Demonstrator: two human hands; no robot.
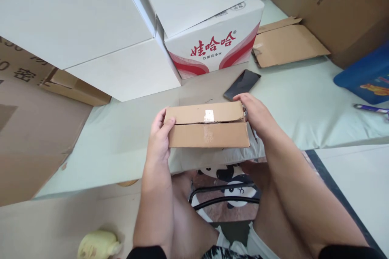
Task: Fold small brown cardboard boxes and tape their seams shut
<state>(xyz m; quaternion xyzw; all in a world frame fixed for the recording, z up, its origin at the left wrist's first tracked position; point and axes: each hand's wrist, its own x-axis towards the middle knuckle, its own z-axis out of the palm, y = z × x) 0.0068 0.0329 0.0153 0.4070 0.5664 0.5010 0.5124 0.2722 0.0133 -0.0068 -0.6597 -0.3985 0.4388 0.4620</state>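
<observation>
A brown cardboard box [191, 135] is held between my hands at the front edge of the covered table. Its top flap lies nearly closed, with a thin gap along the front and a torn white piece of tape on it. My left hand [159, 131] grips the left end, thumb on the front and fingers behind. At the right end, my right hand [253, 115] has its fingers at the back corner and side; something small and shiny shows there, too small to name. A dark phone [242, 84] lies just behind the box.
White cartons [121, 77] stand at the back left, beside a red and white water carton [215, 44]. A flattened cardboard piece [288, 46], a blue package [367, 73] and a purple pen [370, 108] lie to the right. A yellow bottle [97, 245] is on the floor.
</observation>
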